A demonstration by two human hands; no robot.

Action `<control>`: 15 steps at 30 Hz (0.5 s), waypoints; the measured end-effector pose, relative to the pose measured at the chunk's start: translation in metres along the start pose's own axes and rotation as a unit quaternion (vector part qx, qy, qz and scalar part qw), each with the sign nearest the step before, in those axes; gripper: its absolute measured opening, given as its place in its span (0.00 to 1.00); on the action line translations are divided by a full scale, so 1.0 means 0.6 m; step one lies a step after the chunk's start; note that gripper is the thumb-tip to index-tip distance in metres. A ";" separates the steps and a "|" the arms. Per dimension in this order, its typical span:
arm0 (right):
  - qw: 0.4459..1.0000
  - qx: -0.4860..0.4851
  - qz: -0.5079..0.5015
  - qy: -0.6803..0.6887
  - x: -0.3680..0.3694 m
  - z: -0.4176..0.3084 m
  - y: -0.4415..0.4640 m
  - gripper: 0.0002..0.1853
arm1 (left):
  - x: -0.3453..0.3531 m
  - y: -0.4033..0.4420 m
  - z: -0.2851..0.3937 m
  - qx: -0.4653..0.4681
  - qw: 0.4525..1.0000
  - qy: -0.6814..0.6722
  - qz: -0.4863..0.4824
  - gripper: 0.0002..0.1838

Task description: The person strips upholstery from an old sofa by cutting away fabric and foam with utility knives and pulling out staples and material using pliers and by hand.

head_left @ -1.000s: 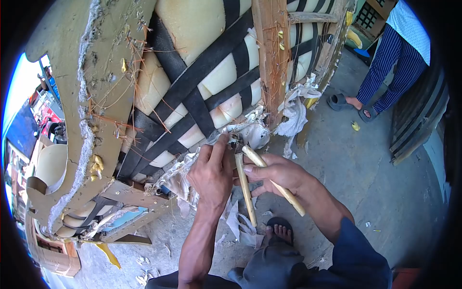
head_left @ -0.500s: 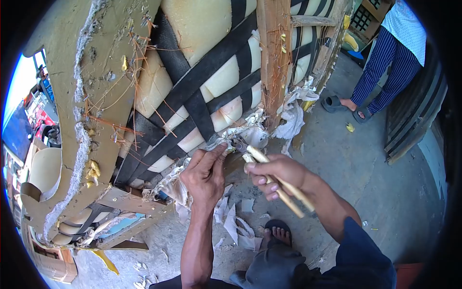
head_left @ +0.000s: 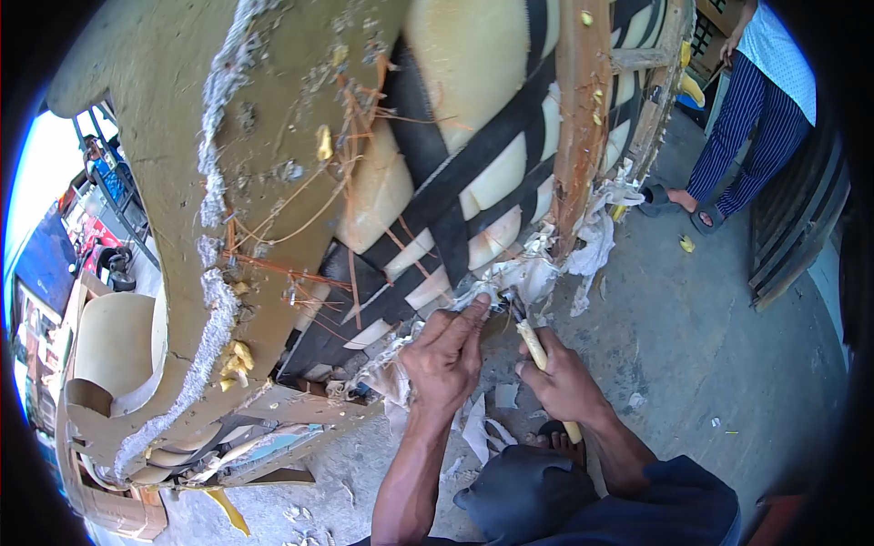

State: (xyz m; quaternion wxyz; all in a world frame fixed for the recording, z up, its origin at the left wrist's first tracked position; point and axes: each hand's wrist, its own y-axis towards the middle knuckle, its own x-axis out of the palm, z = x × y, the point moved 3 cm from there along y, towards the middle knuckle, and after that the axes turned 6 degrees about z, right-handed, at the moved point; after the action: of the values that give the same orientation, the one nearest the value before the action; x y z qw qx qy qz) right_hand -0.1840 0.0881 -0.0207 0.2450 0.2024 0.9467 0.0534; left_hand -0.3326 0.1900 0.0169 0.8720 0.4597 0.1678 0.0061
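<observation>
Pale-handled tool (head_left: 535,350) is clenched in the right hand (head_left: 562,378), just below right of centre, tip angled up-left; beside it, ragged white cloth (head_left: 528,275) is kinda pinched by the left hand's (head_left: 444,357) bunched fingers.

Upward: blocked by the wall of black woven straps (head_left: 437,196) over cream foam, with the reddish-brown wooden beam (head_left: 583,118) beside it.
Left: loose orange strings (head_left: 350,173) cross the straps and the tan curved panel (head_left: 273,164).
Between the 2 hands: narrow wedge, left hand (head_left: 443,359) to right hand (head_left: 564,378), its top hemmed by ragged whitish cloth (head_left: 523,273) and the pale-handled tool (head_left: 535,348).
Right: wide passage over grey concrete floor (head_left: 678,318), bounded by 1 person in striped trousers (head_left: 751,132) and the dark ribbed panel (head_left: 801,218).
Below: dark-clothed knee (head_left: 533,491).
</observation>
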 end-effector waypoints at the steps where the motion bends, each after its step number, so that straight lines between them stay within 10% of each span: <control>1: 1.000 -0.002 -0.005 -0.003 -0.001 -0.001 0.003 0.12 | 0.000 -0.006 -0.009 0.014 1.000 0.000 -0.001 0.21; 5: 0.984 0.139 -0.109 0.019 0.005 0.037 0.019 0.17 | -0.008 -0.011 -0.016 0.030 0.999 0.032 -0.020 0.21; 9: 0.990 -0.014 -0.110 -0.089 0.002 0.112 -0.022 0.26 | -0.013 -0.025 -0.024 0.034 0.999 -0.037 -0.021 0.22; 13: 0.935 0.203 -0.198 -0.213 0.002 0.258 -0.103 0.24 | -0.039 -0.105 -0.021 -0.039 0.994 -0.086 0.054 0.15; 15: 0.915 0.260 -0.191 -0.241 -0.005 0.322 -0.126 0.27 | -0.056 -0.143 -0.018 -0.075 0.963 0.134 0.223 0.17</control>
State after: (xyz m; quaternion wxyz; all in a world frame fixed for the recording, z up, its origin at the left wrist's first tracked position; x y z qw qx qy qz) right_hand -0.1147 0.0183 -0.2034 0.4102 0.0807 0.8599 -0.2927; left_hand -0.3797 0.1436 -0.0479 0.8500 0.4142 0.1752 0.2744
